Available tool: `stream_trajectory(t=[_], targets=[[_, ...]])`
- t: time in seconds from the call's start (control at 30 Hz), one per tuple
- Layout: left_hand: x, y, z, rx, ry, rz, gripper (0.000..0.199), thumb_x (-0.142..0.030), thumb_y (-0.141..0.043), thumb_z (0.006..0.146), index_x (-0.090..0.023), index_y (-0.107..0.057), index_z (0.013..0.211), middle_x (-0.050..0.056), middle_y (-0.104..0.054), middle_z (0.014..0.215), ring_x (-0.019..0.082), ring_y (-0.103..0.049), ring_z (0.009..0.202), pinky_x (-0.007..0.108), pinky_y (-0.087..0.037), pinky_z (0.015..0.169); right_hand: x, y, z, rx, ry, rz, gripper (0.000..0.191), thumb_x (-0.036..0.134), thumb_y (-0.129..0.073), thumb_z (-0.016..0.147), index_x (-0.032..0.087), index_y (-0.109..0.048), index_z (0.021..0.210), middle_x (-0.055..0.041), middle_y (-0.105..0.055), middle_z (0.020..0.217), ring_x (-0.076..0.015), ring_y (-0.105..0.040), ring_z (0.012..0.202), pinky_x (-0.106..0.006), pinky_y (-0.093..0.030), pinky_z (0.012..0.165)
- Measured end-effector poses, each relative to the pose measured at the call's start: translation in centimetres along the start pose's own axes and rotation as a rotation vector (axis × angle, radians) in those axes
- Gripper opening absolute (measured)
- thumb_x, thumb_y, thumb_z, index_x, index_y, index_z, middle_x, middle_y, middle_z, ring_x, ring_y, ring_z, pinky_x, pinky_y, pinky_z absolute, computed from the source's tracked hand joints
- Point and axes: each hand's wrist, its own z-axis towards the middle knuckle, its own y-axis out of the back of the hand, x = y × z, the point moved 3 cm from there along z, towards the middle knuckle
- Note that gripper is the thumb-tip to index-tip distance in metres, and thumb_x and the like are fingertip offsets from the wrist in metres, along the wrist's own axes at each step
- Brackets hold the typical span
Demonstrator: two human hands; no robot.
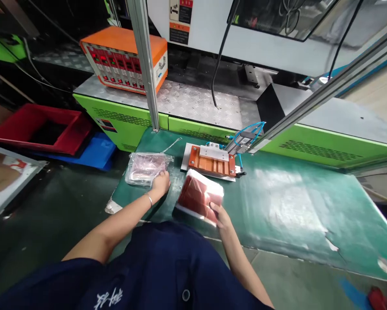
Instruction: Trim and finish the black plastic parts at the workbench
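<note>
My right hand (222,216) grips the lower right edge of a clear plastic bag (196,196) with reddish-brown contents, thumb on top. The bag is tilted and catches bright glare. My left hand (161,183) rests at the lower right corner of another clear bag (146,168) with pinkish contents, which lies on the green table. Its fingers are curled and partly hidden, so whether they grip the bag is unclear. Between and beyond my hands sits an orange fixture (213,161) on a light plate, with a metal cylinder and blue tubes at its right.
The green table (284,202) has torn patches near its front edge. A metal post (144,60) rises at its back left, before an orange control box (125,58). A slanted metal beam (323,97) stands right. A red bin (41,127) is at the left.
</note>
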Motion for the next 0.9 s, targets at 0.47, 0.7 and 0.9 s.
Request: stream_trajectory(t=[0.47,0.7,0.9], targets=[[8.0,-1.1,-12.6,0.103,0.369,0.029,0.035,-0.001,-0.037,0.081,-0.011,-0.068,0.095,0.018,-0.070,0.098,0.026,-0.068,0.092,0.033,-0.051,0.076,-2.1,-1.5,4.0,0.318,-0.389,-0.018,0.035,0.017,-0.079,0.060,0.011,-0.068,0.092,-0.0091,-0.076,0.087,-0.0234,-0.072,0.079,-0.035,-0.056,0.083],[5.6,1.4,-10.8,-0.446,0.251,0.043,0.047,-0.014,-0.044,0.085,-0.011,-0.048,0.132,0.021,-0.048,0.139,0.032,-0.045,0.126,0.046,-0.038,0.099,-4.4,-3.6,4.1,0.417,-0.522,-0.034,0.035,0.018,-0.078,0.060,0.013,-0.067,0.092,-0.0071,-0.076,0.085,-0.0235,-0.072,0.080,-0.037,-0.056,0.084],[8.2,3.6,-5.2,-0.340,0.248,-0.127,0.035,-0.030,-0.036,0.094,-0.020,-0.069,0.095,0.008,-0.072,0.096,0.022,-0.065,0.091,0.030,-0.046,0.079,-4.8,-6.5,4.1,0.511,-0.550,-0.079,0.043,0.017,-0.076,0.060,0.014,-0.064,0.101,-0.0083,-0.074,0.096,-0.0244,-0.071,0.092,-0.038,-0.053,0.090]])
